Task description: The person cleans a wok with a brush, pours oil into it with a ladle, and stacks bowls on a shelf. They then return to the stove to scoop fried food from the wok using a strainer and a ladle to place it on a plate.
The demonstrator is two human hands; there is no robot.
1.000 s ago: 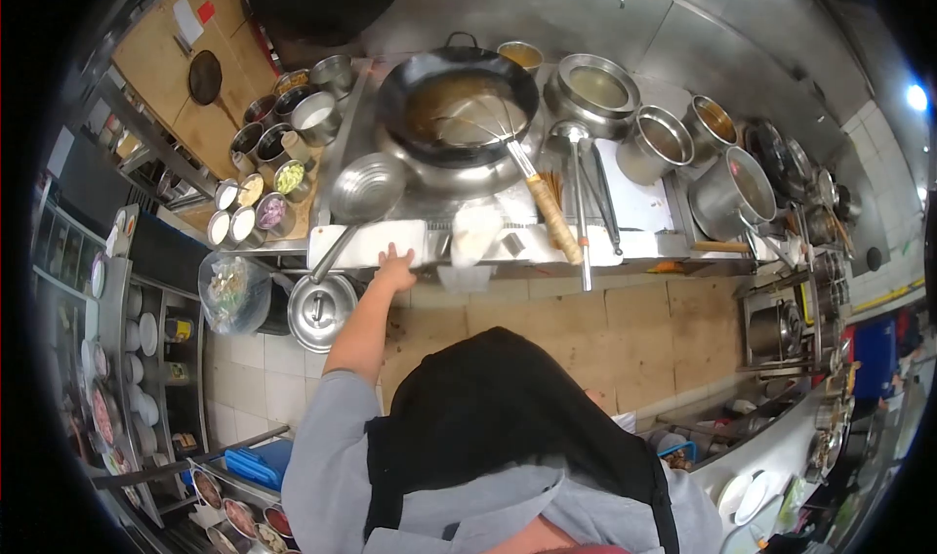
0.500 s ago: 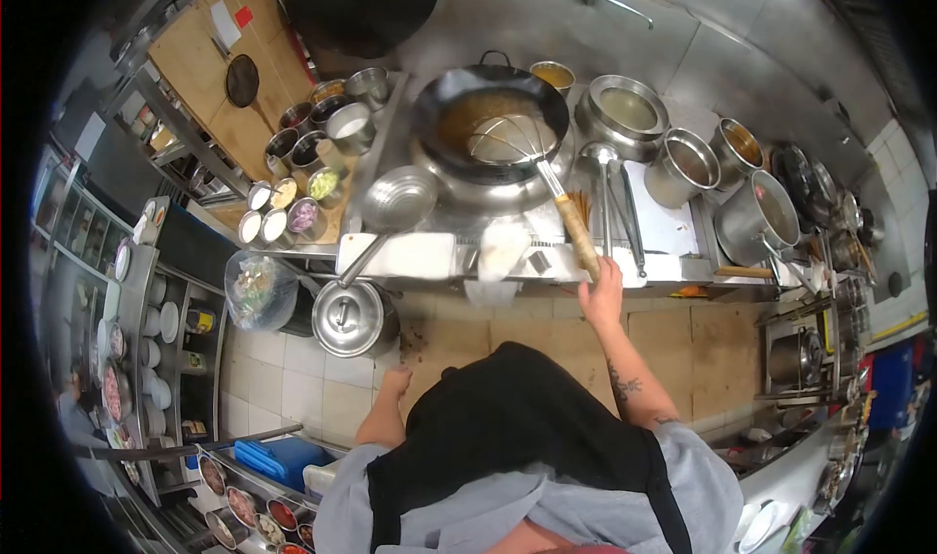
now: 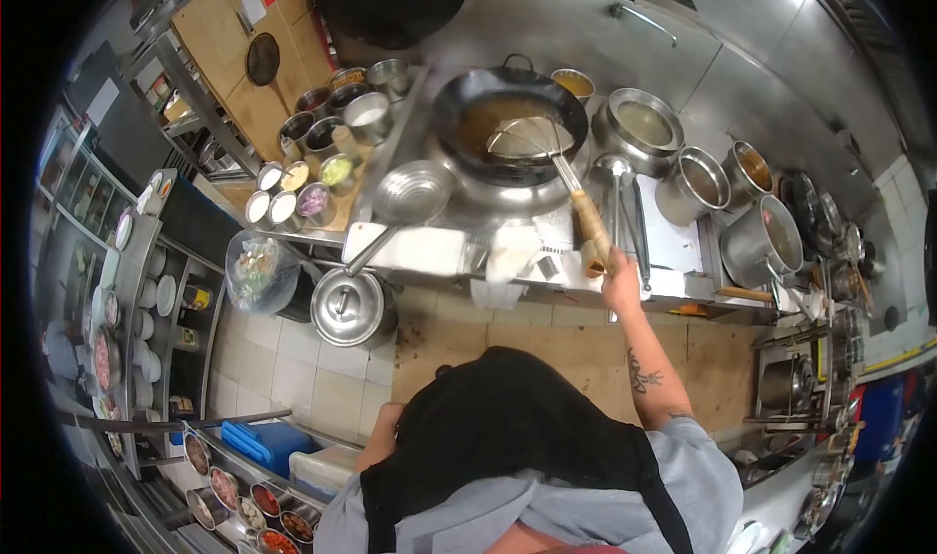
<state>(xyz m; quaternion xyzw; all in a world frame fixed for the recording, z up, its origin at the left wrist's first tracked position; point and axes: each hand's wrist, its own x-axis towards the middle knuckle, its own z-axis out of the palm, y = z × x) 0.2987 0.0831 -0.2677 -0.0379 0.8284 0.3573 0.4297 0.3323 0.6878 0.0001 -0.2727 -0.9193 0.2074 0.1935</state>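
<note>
My right hand [image 3: 622, 281] is closed around the handle of a metal ladle [image 3: 614, 203] at the stove's front edge. The ladle's bowl rests on the stovetop and its handle end shows below my fist. Just left of that hand lies the wooden handle of a wire strainer [image 3: 589, 224], its mesh head resting in the black wok [image 3: 452, 105], which holds brownish liquid. Right of the ladle is a dark long-handled utensil [image 3: 641, 227]. My left hand [image 3: 387, 427] hangs low beside the black apron, fingers hidden.
A perforated metal strainer [image 3: 412, 195] lies left of the wok, above a lidded pot [image 3: 351, 307]. Small containers of seasonings [image 3: 312, 203] crowd the left counter. Metal pots [image 3: 692, 185] of liquid stand to the right. A bag of scraps [image 3: 260, 273] hangs at left.
My right hand has gone from beside the wooden strainer handle to a grip on the ladle, whose handle reaches further over the front edge. My left hand has drawn back toward the apron.
</note>
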